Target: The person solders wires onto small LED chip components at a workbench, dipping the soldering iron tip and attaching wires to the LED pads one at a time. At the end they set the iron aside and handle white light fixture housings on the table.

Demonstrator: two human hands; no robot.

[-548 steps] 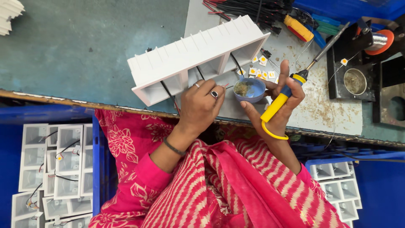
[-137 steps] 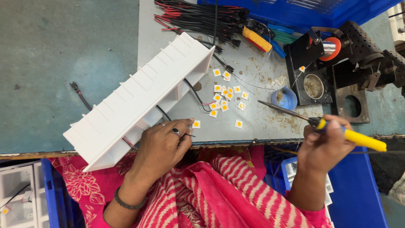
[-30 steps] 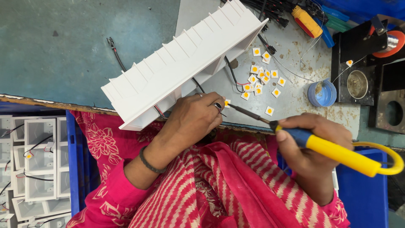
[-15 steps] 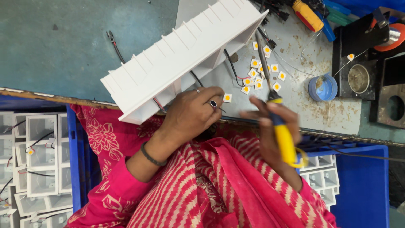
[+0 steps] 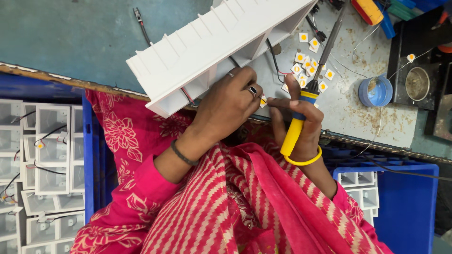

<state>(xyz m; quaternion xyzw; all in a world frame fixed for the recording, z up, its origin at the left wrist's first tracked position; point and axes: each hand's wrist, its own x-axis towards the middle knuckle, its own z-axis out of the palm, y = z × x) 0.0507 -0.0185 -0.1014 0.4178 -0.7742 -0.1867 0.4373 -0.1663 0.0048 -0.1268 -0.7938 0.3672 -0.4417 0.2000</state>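
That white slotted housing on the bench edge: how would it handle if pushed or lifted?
The housing looks like thin moulded plastic, so probably stiff and light for its size. One end overhangs the bench edge, steadied by the left hand, so it may tip if released. Its wires could snag.

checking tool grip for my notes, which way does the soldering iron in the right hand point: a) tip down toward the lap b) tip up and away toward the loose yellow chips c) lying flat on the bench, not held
b: the right hand grips the yellow handle of the soldering iron, whose dark shaft runs up past the loose yellow chips on the bench.
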